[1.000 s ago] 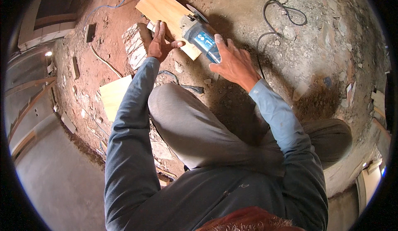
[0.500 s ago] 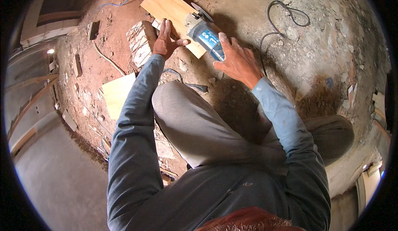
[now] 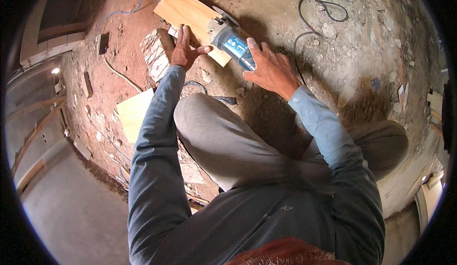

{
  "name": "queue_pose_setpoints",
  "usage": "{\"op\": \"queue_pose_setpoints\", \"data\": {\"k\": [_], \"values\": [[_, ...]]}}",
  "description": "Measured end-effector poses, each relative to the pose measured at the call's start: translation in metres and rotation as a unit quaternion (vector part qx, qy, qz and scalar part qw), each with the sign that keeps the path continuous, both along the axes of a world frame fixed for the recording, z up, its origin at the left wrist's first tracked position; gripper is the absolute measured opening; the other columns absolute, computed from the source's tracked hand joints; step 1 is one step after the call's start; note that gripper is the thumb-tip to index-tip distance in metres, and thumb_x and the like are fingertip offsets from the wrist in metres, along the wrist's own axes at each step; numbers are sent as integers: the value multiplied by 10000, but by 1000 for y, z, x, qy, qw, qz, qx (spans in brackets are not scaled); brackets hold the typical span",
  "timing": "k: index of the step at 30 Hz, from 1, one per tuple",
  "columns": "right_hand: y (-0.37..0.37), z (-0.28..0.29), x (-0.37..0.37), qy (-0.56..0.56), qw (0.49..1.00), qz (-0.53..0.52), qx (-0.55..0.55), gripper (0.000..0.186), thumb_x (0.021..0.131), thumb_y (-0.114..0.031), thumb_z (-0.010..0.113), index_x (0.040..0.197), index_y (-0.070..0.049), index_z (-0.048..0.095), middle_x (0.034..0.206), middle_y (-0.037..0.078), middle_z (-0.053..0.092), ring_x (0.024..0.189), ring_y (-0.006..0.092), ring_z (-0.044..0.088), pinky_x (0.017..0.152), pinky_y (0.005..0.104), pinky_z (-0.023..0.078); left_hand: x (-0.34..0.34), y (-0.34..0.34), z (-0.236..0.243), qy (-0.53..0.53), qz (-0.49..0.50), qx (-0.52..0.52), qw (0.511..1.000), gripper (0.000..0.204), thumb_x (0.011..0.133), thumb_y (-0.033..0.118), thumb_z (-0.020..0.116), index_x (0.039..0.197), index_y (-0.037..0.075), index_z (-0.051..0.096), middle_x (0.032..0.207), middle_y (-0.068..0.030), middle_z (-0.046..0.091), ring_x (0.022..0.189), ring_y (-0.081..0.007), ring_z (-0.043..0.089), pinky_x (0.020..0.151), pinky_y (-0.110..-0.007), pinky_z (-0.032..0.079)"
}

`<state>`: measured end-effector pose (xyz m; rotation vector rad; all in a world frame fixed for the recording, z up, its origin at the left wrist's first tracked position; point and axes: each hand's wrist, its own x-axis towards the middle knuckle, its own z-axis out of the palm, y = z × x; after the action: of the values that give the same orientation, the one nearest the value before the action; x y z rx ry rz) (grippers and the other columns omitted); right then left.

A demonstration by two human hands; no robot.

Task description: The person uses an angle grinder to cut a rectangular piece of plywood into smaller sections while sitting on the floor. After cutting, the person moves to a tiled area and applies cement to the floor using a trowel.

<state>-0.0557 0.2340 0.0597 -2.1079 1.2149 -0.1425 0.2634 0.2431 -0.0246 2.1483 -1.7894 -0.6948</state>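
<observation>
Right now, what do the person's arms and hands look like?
The left sleeve and right sleeve are long and blue-grey, ending around the wrists. Both have folds, and the right one looks paler toward its cuff, where it is brightly lit. The left hand and right hand wear no gloves.
</observation>
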Motion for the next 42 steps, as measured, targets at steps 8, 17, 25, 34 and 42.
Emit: {"op": "queue_pose_setpoints", "data": {"k": [8,17,25,34,42], "values": [[5,-2,-2,7,1000,-7,-27,837,740,-270,697,1459,23,384,1220,315,571,993,472,655,857,565,506,2,0,-6,-24,-6,1,1000,1407,588,753,789,1557,-70,186,1636,-289,135,1535,-357,157,1239,-377,234],[3,7,-10,35,998,7,59,916,792,-359,713,1548,-64,288,1392,372,475,1226,515,545,1011,575,439,7,1,-15,0,-7,-25,1000,1398,594,752,784,1557,-69,188,1629,-307,135,1529,-369,173,1230,-380,254],[8,3,-14,32,999,5,28,899,776,-356,719,1524,-50,325,1273,317,546,1109,488,602,924,564,476,8,2,-18,-2,-14,-42,999,1371,611,745,768,1555,-68,195,1626,-309,141,1525,-373,188,1228,-379,259],[10,5,-18,27,999,5,22,878,765,-326,704,1497,-7,340,1247,311,557,1043,486,627,898,559,483,9,1,-18,1,-4,-37,999,1382,600,764,762,1556,-60,201,1629,-304,141,1525,-373,189,1225,-374,268],[14,10,-21,6,1000,10,4,843,754,-290,713,1458,23,369,1194,303,571,994,472,646,876,545,501,14,3,-25,5,-1,-45,999,1377,599,765,763,1553,-61,212,1626,-305,153,1519,-378,205,1218,-379,282]]}}
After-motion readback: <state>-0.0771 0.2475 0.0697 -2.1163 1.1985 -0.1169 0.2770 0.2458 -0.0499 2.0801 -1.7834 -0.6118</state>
